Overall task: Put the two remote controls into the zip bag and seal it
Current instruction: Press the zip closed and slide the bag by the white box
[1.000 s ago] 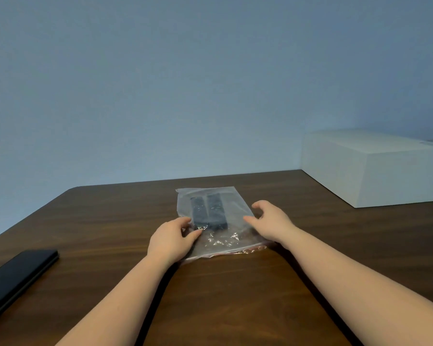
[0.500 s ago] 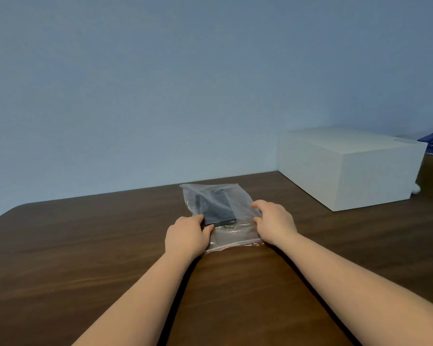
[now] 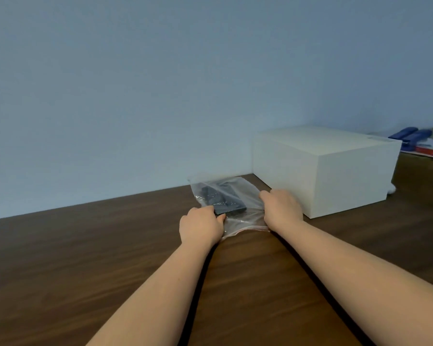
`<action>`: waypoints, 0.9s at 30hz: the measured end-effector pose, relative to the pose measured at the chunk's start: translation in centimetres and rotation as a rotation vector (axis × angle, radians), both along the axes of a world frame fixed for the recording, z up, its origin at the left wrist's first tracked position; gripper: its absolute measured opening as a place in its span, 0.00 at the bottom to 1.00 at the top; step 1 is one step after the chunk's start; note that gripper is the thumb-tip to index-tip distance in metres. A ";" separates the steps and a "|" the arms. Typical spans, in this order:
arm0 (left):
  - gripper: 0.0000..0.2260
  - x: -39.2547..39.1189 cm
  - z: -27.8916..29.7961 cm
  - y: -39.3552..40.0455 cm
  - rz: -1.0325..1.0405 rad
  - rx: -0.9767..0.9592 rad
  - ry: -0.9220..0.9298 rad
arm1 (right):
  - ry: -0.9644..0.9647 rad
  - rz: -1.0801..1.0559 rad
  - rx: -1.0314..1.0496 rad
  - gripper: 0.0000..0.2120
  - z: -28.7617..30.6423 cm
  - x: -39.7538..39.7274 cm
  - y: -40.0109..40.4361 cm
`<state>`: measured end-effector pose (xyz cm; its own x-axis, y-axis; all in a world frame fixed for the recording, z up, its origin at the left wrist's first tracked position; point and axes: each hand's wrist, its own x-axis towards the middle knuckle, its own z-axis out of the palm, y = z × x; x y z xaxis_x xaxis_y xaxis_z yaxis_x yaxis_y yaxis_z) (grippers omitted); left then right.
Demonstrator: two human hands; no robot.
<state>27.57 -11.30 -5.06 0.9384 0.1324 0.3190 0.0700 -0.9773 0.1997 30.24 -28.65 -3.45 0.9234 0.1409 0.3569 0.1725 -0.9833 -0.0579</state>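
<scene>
**Bag gripped at both sides, seal still uncertain**

Both hands are closed on the zip bag (image 3: pixel 235 196), one at each side of its near half. The left hand (image 3: pixel 201 227) pinches the left edge with its fingers curled down against the plastic, touching the near end of the dark remote controls (image 3: pixel 223 199) through it. The right hand (image 3: pixel 281 208) is clamped on the right edge. The remotes lie inside the bag between the two hands and just beyond them, side by side; they blur into one dark shape, so the two are hard to tell apart.

The zip strip runs along the near edge, between the wrists, and it cannot be told whether it is pressed shut. My judgement is that the main risk lies there: the loose plastic is wrinkled, and a crease across the strip could leave a gap. Pulling the sides apart could also pop a partly closed seal, and tilting the bag toward the body could slide the remotes against the opening.

The table (image 3: pixel 110 270) is dark, smooth wood, likely slippery under plastic. A white box (image 3: pixel 323 171) stands just beyond the right hand, leaving little room on that side. Past it lie blue and red items (image 3: pixel 415 141), too blurred to name. A plain pale blue wall (image 3: pixel 160 83) stands behind.
</scene>
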 end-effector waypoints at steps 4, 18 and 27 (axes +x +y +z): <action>0.16 1.3 -0.1 -1.7 0.009 0.002 0.003 | -0.032 0.051 -0.162 0.12 0.7 1.1 -0.9; 0.16 -1.1 -0.1 -2.0 -0.003 -0.065 -0.026 | -0.011 0.012 -0.256 0.16 0.7 0.4 -2.8; 0.14 -5.1 -0.2 -0.2 0.008 -0.133 -0.043 | -0.008 0.007 -0.222 0.14 0.8 -2.9 -3.2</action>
